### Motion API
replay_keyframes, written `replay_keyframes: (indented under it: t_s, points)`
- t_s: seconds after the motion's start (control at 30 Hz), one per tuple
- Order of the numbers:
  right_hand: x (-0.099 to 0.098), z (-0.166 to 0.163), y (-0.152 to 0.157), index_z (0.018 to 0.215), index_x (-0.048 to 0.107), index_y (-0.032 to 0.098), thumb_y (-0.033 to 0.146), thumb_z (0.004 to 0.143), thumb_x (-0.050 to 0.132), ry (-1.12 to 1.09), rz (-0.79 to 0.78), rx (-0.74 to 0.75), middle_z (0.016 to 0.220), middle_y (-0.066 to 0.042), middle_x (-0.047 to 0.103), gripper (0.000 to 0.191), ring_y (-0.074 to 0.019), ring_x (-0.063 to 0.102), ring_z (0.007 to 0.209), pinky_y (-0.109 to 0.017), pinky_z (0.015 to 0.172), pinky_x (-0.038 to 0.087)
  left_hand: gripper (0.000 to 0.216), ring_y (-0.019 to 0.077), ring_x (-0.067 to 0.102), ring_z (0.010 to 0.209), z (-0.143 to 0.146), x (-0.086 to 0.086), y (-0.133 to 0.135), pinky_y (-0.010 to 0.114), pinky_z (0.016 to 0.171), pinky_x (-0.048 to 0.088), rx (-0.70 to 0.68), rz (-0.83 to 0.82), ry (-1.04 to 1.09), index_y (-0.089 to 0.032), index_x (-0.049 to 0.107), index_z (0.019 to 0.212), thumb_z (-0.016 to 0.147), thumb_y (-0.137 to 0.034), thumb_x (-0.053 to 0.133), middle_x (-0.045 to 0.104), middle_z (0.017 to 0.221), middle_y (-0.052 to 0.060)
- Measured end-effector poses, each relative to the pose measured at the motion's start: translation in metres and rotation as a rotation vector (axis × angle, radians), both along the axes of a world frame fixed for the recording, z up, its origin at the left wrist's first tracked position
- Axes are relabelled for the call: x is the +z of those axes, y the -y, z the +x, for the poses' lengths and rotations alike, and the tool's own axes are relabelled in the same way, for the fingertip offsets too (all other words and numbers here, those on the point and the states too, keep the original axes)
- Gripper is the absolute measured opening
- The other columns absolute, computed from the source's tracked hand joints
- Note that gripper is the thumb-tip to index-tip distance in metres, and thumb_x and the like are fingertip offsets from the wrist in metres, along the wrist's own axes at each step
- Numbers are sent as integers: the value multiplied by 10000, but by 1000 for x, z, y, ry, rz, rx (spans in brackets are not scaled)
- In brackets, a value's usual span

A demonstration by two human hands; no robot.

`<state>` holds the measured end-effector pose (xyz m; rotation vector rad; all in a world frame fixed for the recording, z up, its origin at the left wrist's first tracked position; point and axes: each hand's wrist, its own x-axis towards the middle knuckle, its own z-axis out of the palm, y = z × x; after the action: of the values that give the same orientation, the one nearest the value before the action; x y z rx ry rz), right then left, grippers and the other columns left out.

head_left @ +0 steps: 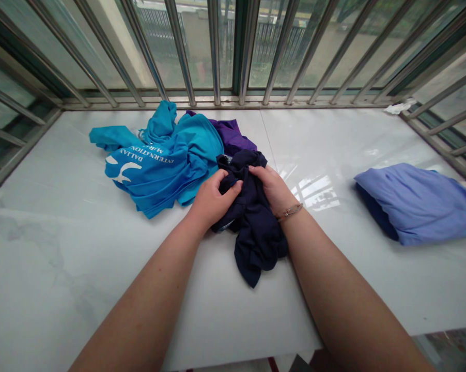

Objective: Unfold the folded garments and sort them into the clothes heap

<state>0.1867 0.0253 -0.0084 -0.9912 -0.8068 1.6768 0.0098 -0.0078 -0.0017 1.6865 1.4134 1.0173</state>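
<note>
A crumpled navy garment [256,232] lies on the white marble sill [62,248] in front of me. My left hand [212,199] is closed, its fingers gripping the garment's upper left folds. My right hand [274,188], with a thin bracelet at the wrist, clutches the cloth from the right. Both hands sit close together on the bunched top part. Just behind it are a turquoise T-shirt [159,165] with white lettering and a purple garment [233,135], partly covered by the turquoise one.
A folded light-blue garment [419,204] rests at the right of the sill. Metal window bars [215,51] run along the back and both sides. A scrap of white paper [399,107] lies in the far right corner.
</note>
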Motion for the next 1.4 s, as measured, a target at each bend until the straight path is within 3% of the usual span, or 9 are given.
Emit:
replay_keyframes:
  t_s: [0.43, 0.8, 1.13, 1.4]
  points:
    - [-1, 0, 0, 1100, 781, 249, 413, 739, 925, -29, -1, 9, 1029, -19, 852, 422, -244, 789, 914, -371, 867, 647, 245, 239, 688, 933, 0, 1, 0, 346, 838, 497, -1, -7, 5, -238, 668, 980, 991, -483, 677, 763, 964, 15]
    - [2, 1, 0, 1017, 776, 248, 418, 721, 916, -9, 35, 5, 889, -1, 819, 369, -267, 789, 887, -363, 786, 638, 235, 232, 683, 920, 1, 1, 0, 341, 845, 496, 2, 0, 11, -238, 669, 978, 986, -472, 681, 765, 965, 11]
    - [3, 2, 0, 990, 781, 245, 398, 728, 927, -20, 6, 5, 873, -2, 822, 337, -252, 786, 848, -377, 814, 656, 235, 243, 693, 930, 1, 1, 0, 341, 834, 489, 4, -7, 22, -237, 681, 985, 983, -472, 691, 775, 973, 19]
    - [-2, 7, -4, 950, 773, 265, 358, 705, 921, -166, -67, 16, 849, 4, 840, 300, -312, 833, 1009, -453, 938, 695, 287, 239, 701, 952, -2, -1, 0, 338, 859, 491, 19, -52, 68, -238, 697, 1021, 985, -522, 709, 765, 979, 8]
